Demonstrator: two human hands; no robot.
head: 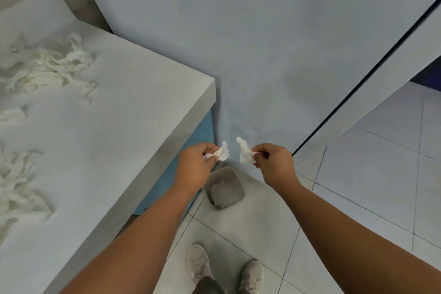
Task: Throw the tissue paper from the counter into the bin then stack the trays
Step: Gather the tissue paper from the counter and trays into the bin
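My left hand [195,162] pinches a small white tissue piece [223,153] and my right hand [274,161] pinches another tissue piece [244,154]. Both hands hang side by side above a small beige bin [235,180] that stands on the floor by the counter's corner. Grey crumpled stuff lies inside the bin. More torn tissue paper [55,64] lies scattered on the grey counter [133,114] at the left, in several heaps. No trays are in view.
A pale wall [238,43] rises behind the bin. A door or panel edge [358,86] runs diagonally at the right. White floor tiles [358,198] spread to the right, and my two shoes [224,267] stand below the bin.
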